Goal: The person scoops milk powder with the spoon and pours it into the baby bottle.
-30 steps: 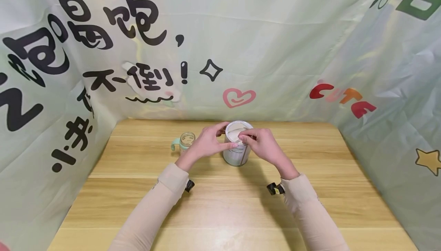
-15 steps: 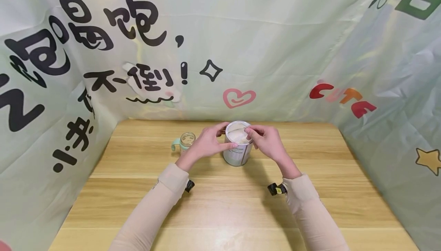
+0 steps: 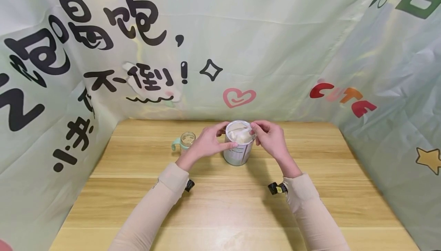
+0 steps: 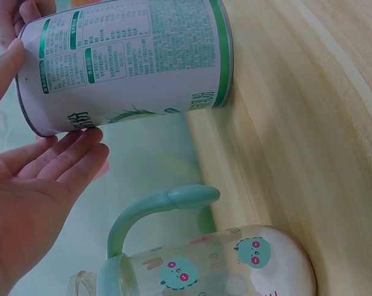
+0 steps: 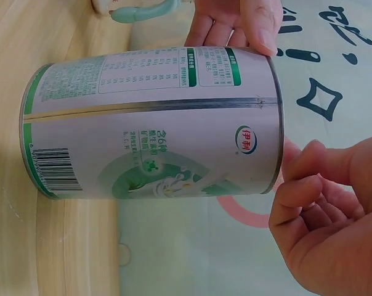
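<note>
A white and green milk powder can (image 3: 237, 154) stands upright on the table, its top uncovered and pale powder showing inside. My left hand (image 3: 209, 141) grips the can near its rim, thumb on the near side and fingers behind. In the left wrist view the left hand (image 4: 38, 191) spans the can (image 4: 130, 61) from both sides. At the rim's right side, my right hand (image 3: 270, 136) pinches the end of a whitish scoop (image 3: 246, 130) that reaches into the can. From the right wrist, thumb and forefinger of the right hand (image 5: 327, 209) meet; the scoop is hidden there.
Left of the can stands a lidless clear baby bottle (image 3: 187, 140) with a mint handle (image 4: 155, 209), partly behind my left hand. The wooden table (image 3: 220, 205) meets a printed cloth backdrop (image 3: 275, 59) at its back and sides.
My right hand has moved right, from over the can's opening to its right rim. The powder surface inside now looks disturbed. The left hand and can have stayed in place.
</note>
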`<state>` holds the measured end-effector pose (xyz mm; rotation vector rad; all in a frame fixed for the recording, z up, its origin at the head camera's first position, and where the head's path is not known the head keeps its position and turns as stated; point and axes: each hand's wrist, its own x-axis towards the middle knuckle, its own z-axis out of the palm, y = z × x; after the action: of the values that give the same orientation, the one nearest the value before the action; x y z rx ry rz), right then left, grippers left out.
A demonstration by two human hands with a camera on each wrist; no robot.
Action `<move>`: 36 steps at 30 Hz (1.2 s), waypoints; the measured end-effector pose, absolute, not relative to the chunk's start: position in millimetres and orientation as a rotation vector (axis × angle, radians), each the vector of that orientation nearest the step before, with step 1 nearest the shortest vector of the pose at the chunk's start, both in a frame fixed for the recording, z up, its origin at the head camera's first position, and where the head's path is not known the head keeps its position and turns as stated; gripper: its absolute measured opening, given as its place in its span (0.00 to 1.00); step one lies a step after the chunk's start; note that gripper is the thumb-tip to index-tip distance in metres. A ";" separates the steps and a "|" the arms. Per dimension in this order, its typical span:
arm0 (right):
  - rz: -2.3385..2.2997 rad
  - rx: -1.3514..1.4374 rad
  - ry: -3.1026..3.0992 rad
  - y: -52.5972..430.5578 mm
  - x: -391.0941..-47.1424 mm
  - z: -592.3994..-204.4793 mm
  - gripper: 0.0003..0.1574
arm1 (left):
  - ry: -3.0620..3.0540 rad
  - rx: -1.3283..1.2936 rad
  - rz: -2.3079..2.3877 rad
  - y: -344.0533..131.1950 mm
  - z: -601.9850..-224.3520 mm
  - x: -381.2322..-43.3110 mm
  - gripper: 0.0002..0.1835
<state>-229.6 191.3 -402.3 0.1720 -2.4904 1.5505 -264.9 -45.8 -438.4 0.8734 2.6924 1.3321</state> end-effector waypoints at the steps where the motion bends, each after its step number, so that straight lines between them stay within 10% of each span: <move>1: 1.564 0.153 -2.485 191.9 -230.2 -402.7 0.17 | 2.691 0.872 1.331 -45.9 -438.3 -264.9 0.44; 36: 0.797 0.684 -2.684 181.8 -226.3 -398.3 0.08 | 2.659 0.931 1.339 -47.2 -438.0 -267.4 0.43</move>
<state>-226.3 181.8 -398.3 0.6841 -2.6839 0.7974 -267.4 -47.2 -438.0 0.9308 2.6588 1.3388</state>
